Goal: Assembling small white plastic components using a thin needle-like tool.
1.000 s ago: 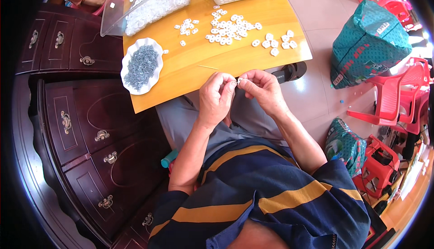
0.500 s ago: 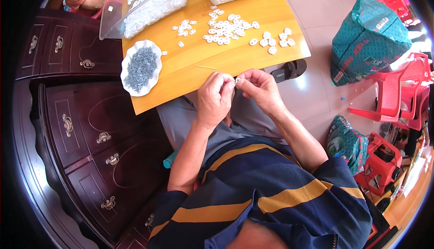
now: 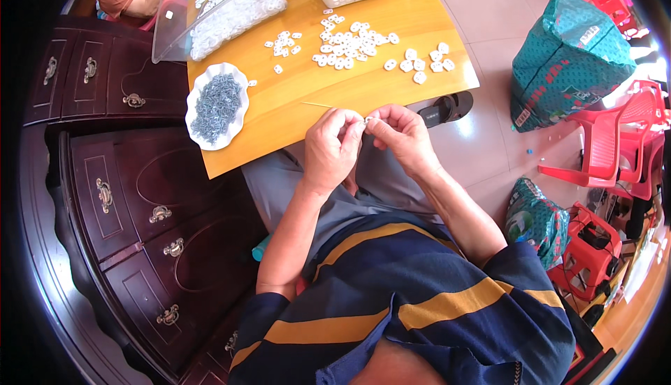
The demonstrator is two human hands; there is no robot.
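Pinched together between our left hand (image 3: pixel 334 148) and right hand (image 3: pixel 402 137), the tiny white plastic piece (image 3: pixel 366 120) sits just off the near edge of the yellow wooden table (image 3: pixel 335 91), where it has stayed for the past second, so we judge the fiddly fitting unfinished.
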